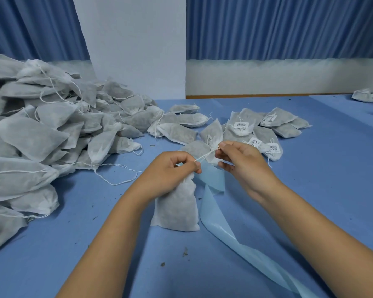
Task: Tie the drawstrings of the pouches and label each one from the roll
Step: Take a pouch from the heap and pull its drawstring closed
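A filled white fabric pouch (176, 208) lies on the blue table in front of me, its neck gathered under my left hand (170, 171). Between my two hands runs its white drawstring (207, 155), stretched taut. My left hand pinches the string's near end at the pouch neck. The far end is pinched by my right hand (238, 161), up and to the right. A light-blue label backing strip (215, 214) trails from under my hands toward the lower right; the roll itself is not in view.
A big heap of unlabelled pouches (41, 134) with loose strings fills the left side. Several labelled pouches (265, 130) lie just beyond my hands. A white panel (138, 50) and blue curtain stand at the back. More pouches (368, 95) sit at the far right.
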`<state>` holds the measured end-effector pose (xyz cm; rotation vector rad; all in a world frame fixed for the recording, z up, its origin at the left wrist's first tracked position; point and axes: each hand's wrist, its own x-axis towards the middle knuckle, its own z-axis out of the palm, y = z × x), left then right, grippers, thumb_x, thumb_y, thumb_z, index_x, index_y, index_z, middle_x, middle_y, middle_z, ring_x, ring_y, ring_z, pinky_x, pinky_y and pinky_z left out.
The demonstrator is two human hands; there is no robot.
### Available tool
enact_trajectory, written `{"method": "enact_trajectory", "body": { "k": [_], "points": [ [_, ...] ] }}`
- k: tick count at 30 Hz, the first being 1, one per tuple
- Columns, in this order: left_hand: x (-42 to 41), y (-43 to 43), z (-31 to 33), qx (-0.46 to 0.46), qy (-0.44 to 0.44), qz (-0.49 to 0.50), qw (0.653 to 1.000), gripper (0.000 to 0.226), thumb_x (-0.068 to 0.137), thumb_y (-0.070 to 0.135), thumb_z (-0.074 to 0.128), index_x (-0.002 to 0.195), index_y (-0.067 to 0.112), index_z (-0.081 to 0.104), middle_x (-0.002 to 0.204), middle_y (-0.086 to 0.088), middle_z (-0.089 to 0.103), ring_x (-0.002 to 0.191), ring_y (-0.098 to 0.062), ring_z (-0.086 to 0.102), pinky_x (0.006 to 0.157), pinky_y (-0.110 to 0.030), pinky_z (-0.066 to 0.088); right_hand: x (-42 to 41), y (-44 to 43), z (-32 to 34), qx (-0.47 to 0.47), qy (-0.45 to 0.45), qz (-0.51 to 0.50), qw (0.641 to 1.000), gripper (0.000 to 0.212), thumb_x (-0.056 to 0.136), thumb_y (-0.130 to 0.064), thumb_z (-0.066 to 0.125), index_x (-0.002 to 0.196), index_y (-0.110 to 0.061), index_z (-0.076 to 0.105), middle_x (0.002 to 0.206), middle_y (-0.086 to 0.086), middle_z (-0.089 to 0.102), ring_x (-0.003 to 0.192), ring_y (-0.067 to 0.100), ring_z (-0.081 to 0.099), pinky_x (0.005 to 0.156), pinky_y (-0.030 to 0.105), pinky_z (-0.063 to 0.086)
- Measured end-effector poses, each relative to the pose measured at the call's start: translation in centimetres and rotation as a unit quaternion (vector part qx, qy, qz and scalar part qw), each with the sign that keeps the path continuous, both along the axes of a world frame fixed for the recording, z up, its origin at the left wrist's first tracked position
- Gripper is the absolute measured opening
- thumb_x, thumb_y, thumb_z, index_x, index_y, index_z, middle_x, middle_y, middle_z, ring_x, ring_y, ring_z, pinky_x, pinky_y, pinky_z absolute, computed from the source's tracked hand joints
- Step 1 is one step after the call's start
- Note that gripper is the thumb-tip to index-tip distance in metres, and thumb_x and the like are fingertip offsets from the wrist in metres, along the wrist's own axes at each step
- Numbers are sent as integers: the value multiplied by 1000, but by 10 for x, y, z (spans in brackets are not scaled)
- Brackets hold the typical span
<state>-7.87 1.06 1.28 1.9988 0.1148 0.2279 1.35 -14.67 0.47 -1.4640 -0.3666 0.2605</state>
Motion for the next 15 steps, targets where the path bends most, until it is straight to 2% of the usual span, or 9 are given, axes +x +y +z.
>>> {"method": "enact_trajectory", "body": {
  "k": [3,5,9,12,15],
  "points": [
    [-2,5,2,-30,25,5,999,24,92,35,64,73,25,75,84,9,73,75,0,59,71,-16,43,1,-2,1,18,-3,-9,1000,16,97,-19,54,91,-13,69,82,-3,65,79,4,61,72,20,50],
    [-4,10,4,-60,39,6,997,21,92,31,62,78,24,76,94,3,75,83,-3,62,77,-22,44,1,-3,2,29,-12,-10,999,15,97,-18,55,91,-15,68,82,-4,65,79,3,61,72,20,49],
    [-5,18,6,-85,39,38,995,22,92,14,58,81,22,75,81,15,72,69,3,60,66,-18,42,-4,-2,5,22,-77,-6,997,16,97,-17,54,86,-17,66,76,-12,67,79,0,63,71,16,51],
    [-2,18,4,-107,7,98,989,14,91,17,65,82,21,74,75,14,70,66,0,58,65,-19,43,-12,0,4,14,-156,23,987,14,97,-12,54,87,-18,62,75,-19,65,80,0,61,75,16,51],
    [0,17,4,-145,-22,129,981,9,91,22,68,84,20,75,76,7,70,71,-8,59,69,-25,44,-23,3,1,-22,-249,57,967,14,96,-11,56,87,-21,59,89,-17,61,84,8,56,79,20,45]
  ]
}}
